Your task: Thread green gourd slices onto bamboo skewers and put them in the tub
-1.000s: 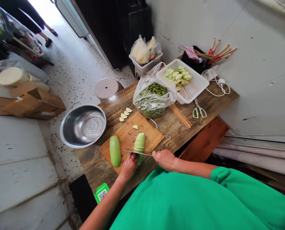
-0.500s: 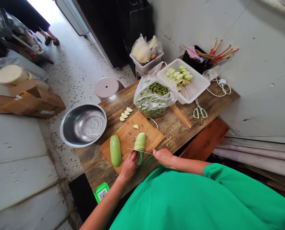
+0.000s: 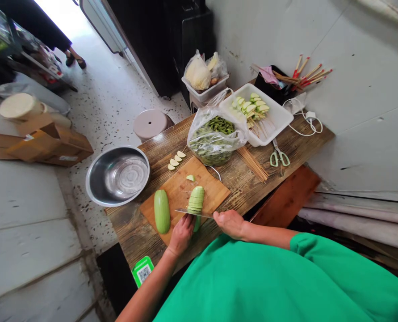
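Observation:
My right hand point(image 3: 229, 222) is closed round the handle of a kitchen knife point(image 3: 194, 213). The blade lies across a partly sliced zucchini half point(image 3: 196, 199), whose slices still stand together in a row. My left hand point(image 3: 182, 233) presses on the uncut end of that half, its fingertips close against the blade. Another zucchini half point(image 3: 161, 211), skin side up, rests to the left on the wooden cutting board point(image 3: 177, 185). One loose slice point(image 3: 190, 177) lies beyond the sliced row. Several slices on a skewer point(image 3: 176, 160) are on the table past the board.
A steel basin point(image 3: 94, 179) stands at the table's left edge. Behind the board are a plastic bag of green beans point(image 3: 212, 145), bamboo skewers point(image 3: 252, 163), scissors point(image 3: 279, 154) and a white tray point(image 3: 279, 114) of skewered slices. A person's legs point(image 3: 72, 53) show far left.
The knife has shifted slightly toward my body along the zucchini, and my left hand has drawn back a little with it. The view has tilted slightly.

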The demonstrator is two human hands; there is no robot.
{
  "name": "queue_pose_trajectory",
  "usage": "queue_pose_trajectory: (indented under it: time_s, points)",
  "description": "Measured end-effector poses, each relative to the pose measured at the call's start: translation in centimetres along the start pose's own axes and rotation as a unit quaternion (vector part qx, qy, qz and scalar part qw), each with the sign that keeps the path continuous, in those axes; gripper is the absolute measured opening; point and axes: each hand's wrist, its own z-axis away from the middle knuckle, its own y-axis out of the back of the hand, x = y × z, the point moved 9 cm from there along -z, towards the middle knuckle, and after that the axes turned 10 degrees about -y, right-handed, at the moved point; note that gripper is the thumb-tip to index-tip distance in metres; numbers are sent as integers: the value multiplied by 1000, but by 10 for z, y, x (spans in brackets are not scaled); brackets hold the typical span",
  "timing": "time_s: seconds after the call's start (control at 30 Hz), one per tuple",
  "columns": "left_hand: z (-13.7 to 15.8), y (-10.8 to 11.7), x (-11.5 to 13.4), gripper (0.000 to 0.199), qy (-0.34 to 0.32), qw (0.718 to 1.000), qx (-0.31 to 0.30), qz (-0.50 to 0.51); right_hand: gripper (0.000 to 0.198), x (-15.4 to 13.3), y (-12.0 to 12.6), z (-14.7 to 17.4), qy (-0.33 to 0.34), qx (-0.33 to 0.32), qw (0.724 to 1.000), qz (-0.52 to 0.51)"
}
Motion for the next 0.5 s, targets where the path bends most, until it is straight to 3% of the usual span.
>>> queue_pose_trajectory:
  time_s: [0.5]
  points:
    - [2,-2,1,30,-3,1000,0,-14,18,-6,7,9,1,3,1000,-13]
